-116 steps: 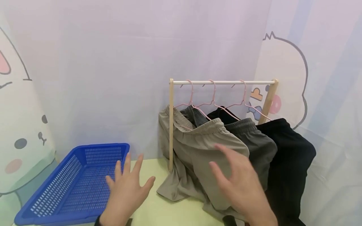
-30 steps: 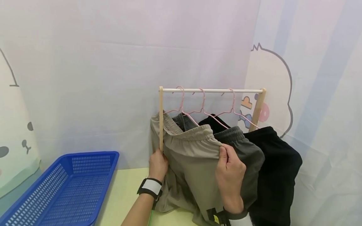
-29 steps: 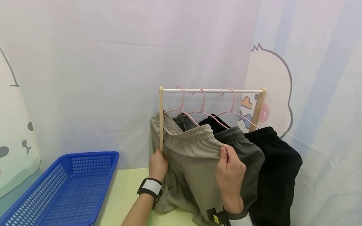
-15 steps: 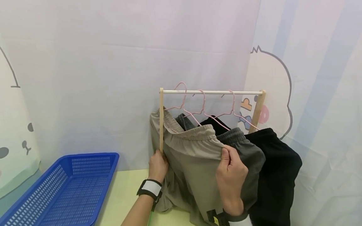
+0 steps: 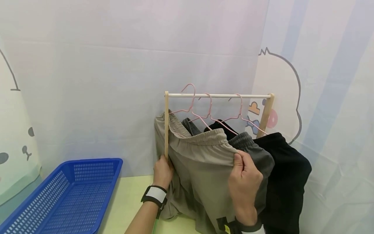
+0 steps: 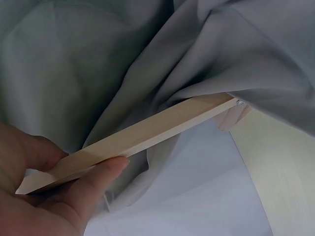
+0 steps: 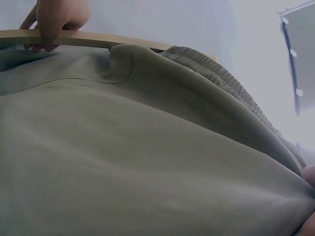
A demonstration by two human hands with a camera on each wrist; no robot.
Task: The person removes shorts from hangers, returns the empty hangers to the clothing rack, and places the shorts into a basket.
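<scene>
My left hand [image 5: 163, 173] grips the wooden post [image 6: 147, 129] of a small clothes rack, thumb on one side and fingers on the other. With thumb and fingers, my right hand [image 5: 244, 178] pinches the khaki trousers [image 5: 201, 162] just below their elastic waistband. These trousers are on a pink hanger [image 5: 191, 104], whose hook stands raised above the white rail [image 5: 222, 96]. In the right wrist view the cloth of the trousers stretches tight toward the pinching fingers [image 7: 309, 177]. The lower legs of the trousers lie partly out of sight.
Behind the khaki pair hang dark grey trousers [image 5: 261, 159] and black trousers [image 5: 289, 169], each on a pink hanger. A blue plastic basket [image 5: 112, 191] sits left on the pale yellow table [image 5: 131, 191]. Printed curtains [image 5: 87, 81] enclose the back and sides.
Both hands came from spread above the table to the rack post and the khaki trousers. Over the last second the right hand shifted slightly right, and the khaki pair's hanger hook rose off the rail.
</scene>
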